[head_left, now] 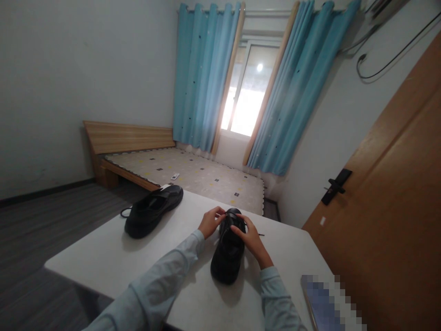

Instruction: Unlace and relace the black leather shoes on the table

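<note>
A black lace-up shoe (225, 264) rests on the white table (193, 294), heel toward me and toe pointing away. At the left side of its lacing, my left hand (211, 222) has its fingertips pinched together on what looks like the shoelace. My right hand (253, 239) closes on the shoe from the right, thumb on its upper part and fingers farther forward. A dark lace end (261, 235) sticks out to the right of that hand. The second black shoe (151, 211) stands farther left on the table, with a loop of lace showing beside it.
A phone-like object (319, 301), partly pixelated, lies at the table's right front. Beyond the table is a bed (206, 177) with a small white remote (175, 176) on it. A wooden door (386, 197) stands close on the right. Blue curtains (203, 78) flank the window.
</note>
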### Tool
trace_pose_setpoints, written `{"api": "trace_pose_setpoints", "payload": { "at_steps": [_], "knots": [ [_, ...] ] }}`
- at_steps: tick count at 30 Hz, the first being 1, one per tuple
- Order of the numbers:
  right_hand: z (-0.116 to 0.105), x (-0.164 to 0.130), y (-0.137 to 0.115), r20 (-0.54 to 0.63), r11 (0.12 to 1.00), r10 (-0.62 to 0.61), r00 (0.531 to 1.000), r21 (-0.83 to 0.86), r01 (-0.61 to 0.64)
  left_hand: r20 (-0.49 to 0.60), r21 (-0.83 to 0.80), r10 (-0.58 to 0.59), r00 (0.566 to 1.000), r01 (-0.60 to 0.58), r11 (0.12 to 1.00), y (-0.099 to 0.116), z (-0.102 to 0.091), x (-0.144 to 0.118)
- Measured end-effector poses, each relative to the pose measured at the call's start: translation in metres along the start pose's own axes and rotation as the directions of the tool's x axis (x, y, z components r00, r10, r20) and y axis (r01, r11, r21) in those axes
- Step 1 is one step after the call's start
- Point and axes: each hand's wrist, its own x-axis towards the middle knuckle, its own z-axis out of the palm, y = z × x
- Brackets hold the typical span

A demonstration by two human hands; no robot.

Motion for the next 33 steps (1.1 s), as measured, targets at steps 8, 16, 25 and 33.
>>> {"api": "trace_pose_setpoints", "payload": {
  "at_steps": [8, 16, 25, 33],
  "knots": [
    [0.006, 0.0, -0.003, -0.054, 0.996, 0.059, 0.997, 0.065, -0.056, 0.009, -0.07, -0.02, 1.0, 0.021, 0.997, 0.0, -0.001, 0.0],
    [0.008, -0.002, 0.002, -0.063, 0.997, 0.074, 0.995, 0.032, -0.072, 0.028, -0.313, -0.109, 0.994, 0.113, 0.943, -0.003, 0.0, 0.002],
    [0.009, -0.002, 0.005, -0.056, 0.996, 0.077, 0.995, 0.041, -0.075, 0.041, -0.791, -0.208, 0.977, 0.159, 0.591, 0.019, -0.013, -0.001],
    [0.008, -0.002, 0.003, -0.041, 0.992, 0.123, 0.992, 0.032, -0.122, -0.074, -0.931, -0.231, 0.97, 0.016, 0.366, 0.023, -0.035, 0.008]
  ]
}}
